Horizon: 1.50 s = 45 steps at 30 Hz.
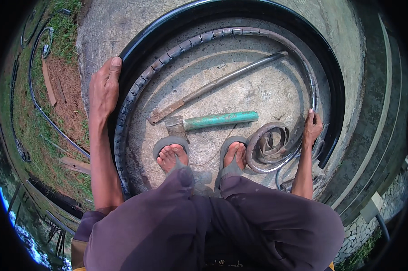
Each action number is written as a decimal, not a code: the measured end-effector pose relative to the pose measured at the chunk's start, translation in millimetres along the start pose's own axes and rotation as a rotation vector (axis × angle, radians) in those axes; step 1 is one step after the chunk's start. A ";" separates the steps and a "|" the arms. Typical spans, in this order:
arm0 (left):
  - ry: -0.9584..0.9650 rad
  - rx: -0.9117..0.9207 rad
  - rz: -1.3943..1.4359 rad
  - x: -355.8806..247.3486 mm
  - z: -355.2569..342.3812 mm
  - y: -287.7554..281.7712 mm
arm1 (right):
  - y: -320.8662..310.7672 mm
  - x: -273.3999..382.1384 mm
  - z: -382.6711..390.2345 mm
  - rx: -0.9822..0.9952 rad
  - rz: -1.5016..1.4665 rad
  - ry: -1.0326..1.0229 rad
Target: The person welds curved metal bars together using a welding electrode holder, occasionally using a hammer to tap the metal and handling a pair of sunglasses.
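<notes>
A thick, glossy black curved tube or channel arches around the work area on the concrete. My left hand is closed on its left side, the thumb lying on top and the other fingers mostly hidden. Inside that arch runs a thinner curved strip, dark and worn, with regular notches along its outer edge. Its right end winds into a loose coil beside my right foot. My right hand pinches this strip on the right, just above the coil.
A hammer with a green handle lies before my sandalled feet. Beyond it, a long metal bar rests slantwise on the concrete. Grass at left holds a thin dark hose and wood pieces. Stepped concrete edges run along the right.
</notes>
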<state>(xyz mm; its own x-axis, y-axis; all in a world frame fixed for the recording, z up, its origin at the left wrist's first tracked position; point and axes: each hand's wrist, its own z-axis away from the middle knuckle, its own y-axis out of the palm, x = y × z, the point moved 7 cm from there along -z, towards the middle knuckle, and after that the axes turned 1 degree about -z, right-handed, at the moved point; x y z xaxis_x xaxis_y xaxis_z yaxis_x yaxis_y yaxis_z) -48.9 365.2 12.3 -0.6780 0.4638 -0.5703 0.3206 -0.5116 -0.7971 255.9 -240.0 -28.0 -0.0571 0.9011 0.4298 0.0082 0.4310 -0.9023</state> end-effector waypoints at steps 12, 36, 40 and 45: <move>0.002 -0.004 0.013 -0.1 -1.2 2.3 | 3.1 12.4 -3.1 -0.041 -0.004 -0.028; 0.078 0.057 0.327 6.2 -5.2 0.0 | 10.2 -2.0 -10.9 0.014 -0.091 0.008; -0.004 0.061 0.530 31.6 2.6 -15.1 | 9.6 -7.1 -13.0 0.018 -0.127 0.033; -0.050 0.092 0.448 65.4 32.2 -26.4 | 6.2 -6.9 -10.2 0.031 -0.144 0.050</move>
<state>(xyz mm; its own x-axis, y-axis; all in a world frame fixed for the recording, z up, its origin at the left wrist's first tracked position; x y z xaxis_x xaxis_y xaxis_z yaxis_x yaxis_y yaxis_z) -123.0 385.7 2.4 -0.5174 0.1476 -0.8429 0.5308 -0.7172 -0.4514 266.5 -243.1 -36.2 -0.0056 0.8316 0.5553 -0.0272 0.5550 -0.8314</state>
